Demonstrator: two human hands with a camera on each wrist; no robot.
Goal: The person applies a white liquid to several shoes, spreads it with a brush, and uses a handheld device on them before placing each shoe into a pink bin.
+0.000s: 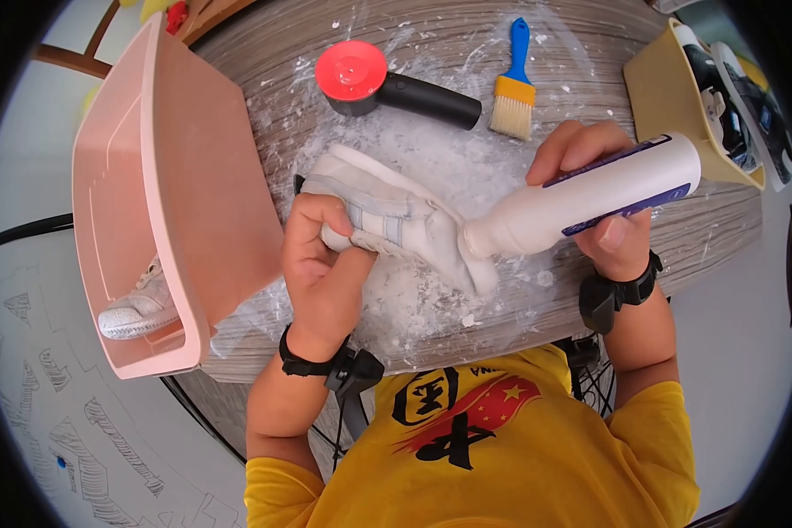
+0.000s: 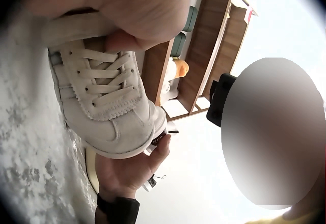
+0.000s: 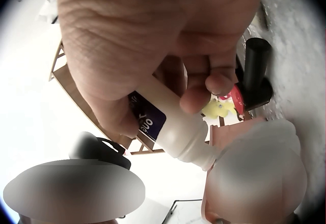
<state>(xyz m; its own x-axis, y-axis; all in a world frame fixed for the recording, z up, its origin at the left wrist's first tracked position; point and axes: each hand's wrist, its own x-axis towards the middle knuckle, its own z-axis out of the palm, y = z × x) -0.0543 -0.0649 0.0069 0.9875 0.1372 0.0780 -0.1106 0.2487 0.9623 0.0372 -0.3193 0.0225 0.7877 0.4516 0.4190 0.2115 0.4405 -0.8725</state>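
In the head view my left hand [image 1: 321, 273] grips a white lace-up sneaker [image 1: 422, 231] at its opening, with the toe pointing right. My right hand [image 1: 623, 251] holds a white bottle [image 1: 537, 211] with a dark blue label, fingers on the far side and thumb on the near side. The bottle is tipped on its side, and its narrow end lies right at the sneaker's toe. Laces and a zigzag-edged toe seam show on the sneaker [image 2: 109, 114] in the left wrist view. Seen from the right wrist, the bottle [image 3: 178, 124] slants down toward the blurred sneaker.
Behind the sneaker lie a black handheld tool with a red round head [image 1: 352, 70] and a blue-handled brush [image 1: 515, 84]. A pink bin [image 1: 211, 176] at left contains another white sneaker [image 1: 141, 304]. A beige bin [image 1: 664, 97] of items stands at right. White residue covers the tabletop [image 1: 396, 326].
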